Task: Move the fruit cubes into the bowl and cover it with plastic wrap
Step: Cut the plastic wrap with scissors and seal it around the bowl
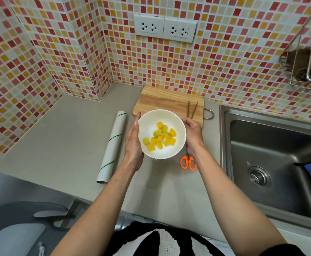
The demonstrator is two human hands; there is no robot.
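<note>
Bowl (pixel 162 134) of yellow fruit cubes (pixel 159 139) on worktop (pixel 64 137), film seemingly over rim | left hand (pixel 134 143) cups it at 9 o'clock, right hand (pixel 193 133) at 3 o'clock, equally near | wrap roll (pixel 112 146) lies at 9 o'clock, axis 12-to-6.

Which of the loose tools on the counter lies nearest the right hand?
The orange scissors, partly under the right hand's wrist; the chopsticks lie farther back on the board.
</note>
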